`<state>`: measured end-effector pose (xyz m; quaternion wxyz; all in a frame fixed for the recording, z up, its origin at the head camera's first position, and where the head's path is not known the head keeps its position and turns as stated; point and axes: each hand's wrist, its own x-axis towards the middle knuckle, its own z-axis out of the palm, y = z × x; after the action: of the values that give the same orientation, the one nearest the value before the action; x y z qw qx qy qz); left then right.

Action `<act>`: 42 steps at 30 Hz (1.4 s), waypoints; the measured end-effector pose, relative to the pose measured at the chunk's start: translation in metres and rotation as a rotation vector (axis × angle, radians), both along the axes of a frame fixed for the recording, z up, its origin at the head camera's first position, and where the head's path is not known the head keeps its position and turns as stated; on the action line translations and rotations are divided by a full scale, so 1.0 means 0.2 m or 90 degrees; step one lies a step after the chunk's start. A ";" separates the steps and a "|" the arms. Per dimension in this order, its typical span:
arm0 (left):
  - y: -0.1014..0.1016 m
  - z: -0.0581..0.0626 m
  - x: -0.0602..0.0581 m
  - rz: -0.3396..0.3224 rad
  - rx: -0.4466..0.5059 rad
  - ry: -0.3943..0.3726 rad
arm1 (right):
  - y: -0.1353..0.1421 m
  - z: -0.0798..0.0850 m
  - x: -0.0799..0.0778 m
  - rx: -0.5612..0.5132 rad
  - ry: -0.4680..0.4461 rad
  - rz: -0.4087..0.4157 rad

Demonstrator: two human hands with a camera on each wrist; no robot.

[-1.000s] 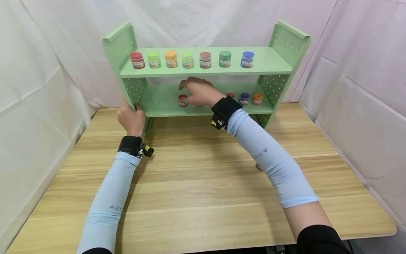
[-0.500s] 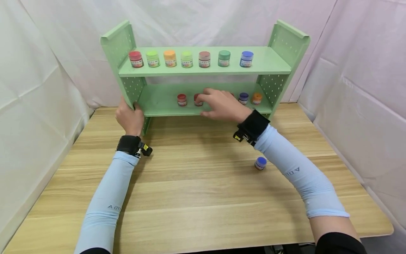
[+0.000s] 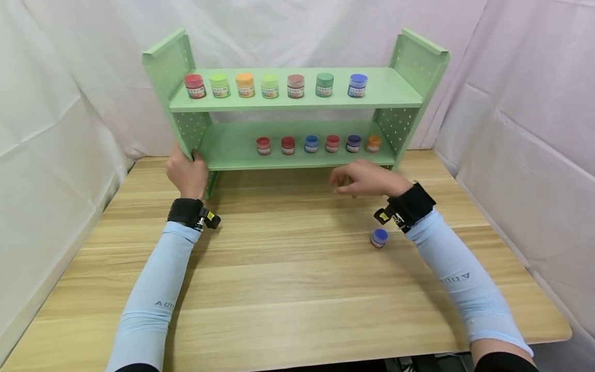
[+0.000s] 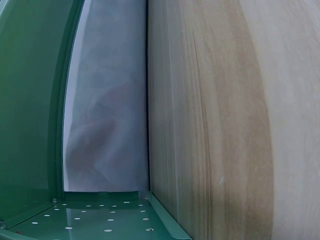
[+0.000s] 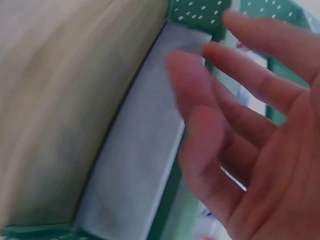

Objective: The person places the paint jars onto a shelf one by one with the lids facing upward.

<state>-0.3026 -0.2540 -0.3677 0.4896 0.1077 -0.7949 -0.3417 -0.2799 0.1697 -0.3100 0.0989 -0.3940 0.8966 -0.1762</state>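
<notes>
A light green two-tier shelf (image 3: 297, 104) stands at the back of the table. My left hand (image 3: 187, 173) grips the lower edge of its left side panel, thumb on the inner side. Empty and loosely bent, my right hand (image 3: 364, 178) hovers in front of the lower tier. In the right wrist view the fingers (image 5: 200, 145) are spread with nothing between them. A small paint jar with a blue lid (image 3: 379, 237) stands on the table, below and nearer than the right hand. On the lower tier several small jars form a row, among them a red-lidded jar (image 3: 263, 145) at its left end.
Along the upper tier runs a row of larger jars, from a red jar (image 3: 195, 86) to a blue jar (image 3: 357, 85). The wooden table (image 3: 260, 268) spreads out in front. A white cloth backdrop (image 3: 297, 31) hangs behind and at both sides.
My right hand has left the red-lidded jar at the lower row's left end and moved right and toward me, off the shelf. The left hand keeps its grip.
</notes>
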 end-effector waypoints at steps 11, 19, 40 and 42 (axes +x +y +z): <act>-0.02 0.01 0.00 -0.001 0.005 0.002 | 0.18 -0.15 0.02 0.016 -0.116 -0.027; -0.02 0.04 0.00 -0.001 0.022 -0.003 | 0.27 -0.16 0.01 0.044 -0.170 -0.013; 0.00 0.01 -0.01 -0.002 0.013 -0.003 | 0.33 -0.16 0.06 0.137 -0.359 -0.009; 0.00 0.01 0.00 -0.004 0.013 -0.004 | 0.33 -0.17 0.06 0.137 -0.373 -0.009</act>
<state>-0.3030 -0.2541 -0.3662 0.4849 0.1115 -0.7934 -0.3506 -0.2679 0.2355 -0.3440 0.3929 -0.3076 0.8463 -0.1866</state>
